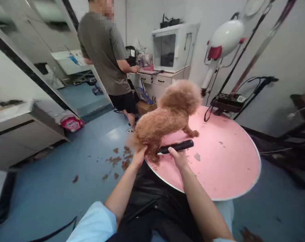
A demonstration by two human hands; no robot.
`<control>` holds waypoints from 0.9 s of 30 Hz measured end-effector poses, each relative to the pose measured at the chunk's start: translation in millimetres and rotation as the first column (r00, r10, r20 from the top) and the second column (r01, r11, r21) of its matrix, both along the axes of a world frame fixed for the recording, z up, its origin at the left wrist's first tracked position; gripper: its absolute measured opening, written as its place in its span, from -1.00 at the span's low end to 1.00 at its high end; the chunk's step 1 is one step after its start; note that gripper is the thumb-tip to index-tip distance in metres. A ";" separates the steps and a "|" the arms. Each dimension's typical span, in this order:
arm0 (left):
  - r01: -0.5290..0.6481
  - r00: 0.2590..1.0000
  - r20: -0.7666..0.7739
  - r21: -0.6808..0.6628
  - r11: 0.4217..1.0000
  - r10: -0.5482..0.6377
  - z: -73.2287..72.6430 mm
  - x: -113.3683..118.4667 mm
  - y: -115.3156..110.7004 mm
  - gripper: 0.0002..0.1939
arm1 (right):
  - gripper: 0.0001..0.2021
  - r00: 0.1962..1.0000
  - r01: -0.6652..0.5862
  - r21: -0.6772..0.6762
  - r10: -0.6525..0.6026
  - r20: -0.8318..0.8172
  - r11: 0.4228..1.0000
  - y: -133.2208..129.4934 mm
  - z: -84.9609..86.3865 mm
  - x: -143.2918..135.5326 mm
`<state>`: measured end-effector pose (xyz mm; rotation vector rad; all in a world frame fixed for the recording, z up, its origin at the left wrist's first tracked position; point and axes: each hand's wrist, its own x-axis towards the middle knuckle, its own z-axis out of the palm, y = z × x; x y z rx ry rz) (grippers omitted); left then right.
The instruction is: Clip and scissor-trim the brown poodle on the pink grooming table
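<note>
A curly brown dog (159,124) stands on a round pink grooming table (225,168), its rear toward me and its head turned away at the far side. My right hand (178,157) is wrapped round black hair clippers (181,145), whose blade end reaches the dog's hind leg (155,154). At the dog's rear, by the table's left edge, my left hand (139,157) grips a hind leg. The fingertips of that hand are partly hidden by fur. Small tufts of cut hair (197,157) lie on the tabletop.
A person (103,50) in a grey shirt stands at a cabinet (162,80) bearing a white drying box (179,47). A white and red dryer (225,38) and a pole (262,50) rise behind the table. Clumps of brown hair (126,164) litter the blue floor.
</note>
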<state>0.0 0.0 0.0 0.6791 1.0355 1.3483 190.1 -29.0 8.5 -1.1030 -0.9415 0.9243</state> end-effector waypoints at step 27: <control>0.044 0.951 -0.309 0.201 0.979 0.021 17.1 0.7 0.4 -0.70 | -0.71 0.885 -0.167 0.276 0.021 0.465 0.947 -52.9 -19.4 -57.8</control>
